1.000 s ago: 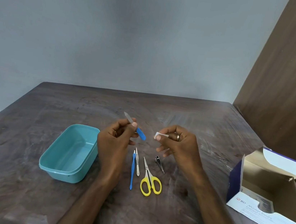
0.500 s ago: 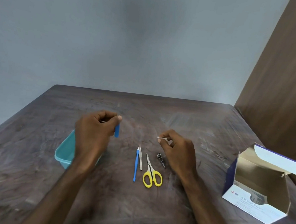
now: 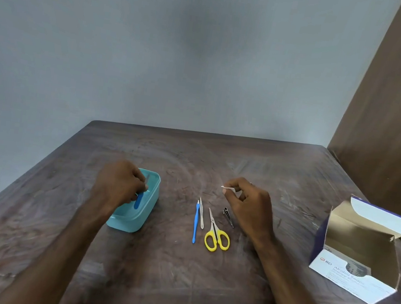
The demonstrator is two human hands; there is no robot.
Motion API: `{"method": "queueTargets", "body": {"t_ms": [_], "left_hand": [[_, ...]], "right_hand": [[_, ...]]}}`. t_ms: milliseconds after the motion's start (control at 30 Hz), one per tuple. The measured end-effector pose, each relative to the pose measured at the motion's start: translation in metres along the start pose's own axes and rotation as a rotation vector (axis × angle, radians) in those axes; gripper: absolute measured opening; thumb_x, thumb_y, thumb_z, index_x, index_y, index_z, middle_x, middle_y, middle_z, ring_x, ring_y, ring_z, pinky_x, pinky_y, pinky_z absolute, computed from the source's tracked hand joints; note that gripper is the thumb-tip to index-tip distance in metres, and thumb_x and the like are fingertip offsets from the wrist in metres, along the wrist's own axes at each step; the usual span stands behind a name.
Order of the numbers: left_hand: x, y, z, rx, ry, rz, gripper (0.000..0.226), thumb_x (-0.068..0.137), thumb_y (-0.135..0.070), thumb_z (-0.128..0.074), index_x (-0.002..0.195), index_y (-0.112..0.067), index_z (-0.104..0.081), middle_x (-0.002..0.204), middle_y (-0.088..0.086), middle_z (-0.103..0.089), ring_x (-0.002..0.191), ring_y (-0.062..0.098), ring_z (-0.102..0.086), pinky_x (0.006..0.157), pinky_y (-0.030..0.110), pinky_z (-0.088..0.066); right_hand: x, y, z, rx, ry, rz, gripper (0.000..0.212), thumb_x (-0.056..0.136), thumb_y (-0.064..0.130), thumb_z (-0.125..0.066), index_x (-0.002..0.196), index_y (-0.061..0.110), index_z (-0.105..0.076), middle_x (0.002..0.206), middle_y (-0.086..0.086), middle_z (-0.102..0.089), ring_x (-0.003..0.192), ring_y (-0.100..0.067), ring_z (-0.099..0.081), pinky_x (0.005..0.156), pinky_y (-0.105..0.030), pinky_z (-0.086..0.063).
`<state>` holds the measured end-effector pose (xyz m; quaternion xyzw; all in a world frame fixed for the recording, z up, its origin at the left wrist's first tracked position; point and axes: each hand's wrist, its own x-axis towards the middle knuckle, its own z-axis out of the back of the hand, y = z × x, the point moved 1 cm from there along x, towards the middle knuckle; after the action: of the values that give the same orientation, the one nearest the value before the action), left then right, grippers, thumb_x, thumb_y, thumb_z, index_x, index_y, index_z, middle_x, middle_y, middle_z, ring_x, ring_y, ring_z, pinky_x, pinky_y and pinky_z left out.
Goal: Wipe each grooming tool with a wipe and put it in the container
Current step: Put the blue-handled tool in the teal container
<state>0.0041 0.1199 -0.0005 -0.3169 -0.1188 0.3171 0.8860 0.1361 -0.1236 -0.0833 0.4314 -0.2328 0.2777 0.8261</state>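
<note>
The left hand (image 3: pixel 118 183), which a second ago held the blue-handled tool (image 3: pixel 139 200) up in front of the person beside the right hand (image 3: pixel 246 201), has swung left and down over the teal container (image 3: pixel 147 211). The tool now sits inside the container, fingers still on it.

left hand (image 3: pixel 120 184) over teal container (image 3: pixel 146 217), apparently gripping blue-handled tool (image 3: pixel 139 201) | right hand (image 3: pixel 247 205) pinching wipe (image 3: pixel 227 188)
</note>
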Motion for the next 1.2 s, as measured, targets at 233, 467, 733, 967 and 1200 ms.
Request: {"method": "queueTargets", "body": {"t_ms": [233,467,733,967,1200], "left_hand": [[0.010,0.003,-0.015,0.169,0.086,0.018,0.014,0.086,-0.004,-0.067,0.089,-0.009,-0.080,0.066,0.006,-0.074,0.056,0.021,-0.072,0.061,0.032,-0.063],[0.017,0.011,-0.021,0.297,0.128,0.025,0.024,0.087,-0.001,-0.057,0.088,-0.010,-0.080,0.074,0.009,-0.076,0.061,0.021,-0.073,0.064,0.033,-0.063],[0.011,0.008,-0.017,0.317,0.097,-0.003,0.018,0.088,-0.006,-0.065,0.099,-0.011,-0.079,0.084,0.007,-0.076,0.069,0.019,-0.072,0.072,0.035,-0.062],[-0.023,-0.032,0.001,0.234,-0.359,-0.208,0.024,0.091,-0.040,-0.065,0.099,-0.020,-0.077,0.097,0.002,-0.076,0.079,0.017,-0.064,0.069,0.028,-0.042],[-0.032,-0.054,-0.031,0.159,-0.077,-0.243,0.021,0.084,-0.043,-0.073,0.088,-0.023,-0.077,0.084,-0.004,-0.075,0.075,0.012,-0.066,0.073,0.029,-0.052]], "right_hand": [[0.001,-0.003,0.001,0.015,-0.035,-0.008,0.006,0.083,0.021,-0.079,0.087,0.022,-0.074,0.070,0.011,-0.067,0.045,-0.003,-0.047,0.049,-0.021,-0.039],[0.001,-0.004,-0.001,0.019,-0.024,-0.017,0.007,0.083,0.022,-0.078,0.087,0.024,-0.074,0.071,0.009,-0.068,0.048,-0.004,-0.051,0.050,-0.022,-0.043],[0.001,-0.002,0.001,0.023,-0.015,-0.020,0.006,0.084,0.021,-0.079,0.088,0.022,-0.075,0.071,0.012,-0.066,0.048,-0.001,-0.049,0.050,-0.018,-0.040],[0.002,-0.002,0.001,0.036,-0.016,-0.033,0.005,0.083,0.025,-0.078,0.087,0.025,-0.074,0.071,0.013,-0.065,0.050,-0.006,-0.052,0.050,-0.026,-0.047],[0.002,-0.004,0.000,0.087,0.007,-0.061,0.026,0.086,0.033,-0.076,0.112,0.032,-0.073,0.090,0.011,-0.077,0.060,-0.008,-0.064,0.060,-0.030,-0.057]]}}
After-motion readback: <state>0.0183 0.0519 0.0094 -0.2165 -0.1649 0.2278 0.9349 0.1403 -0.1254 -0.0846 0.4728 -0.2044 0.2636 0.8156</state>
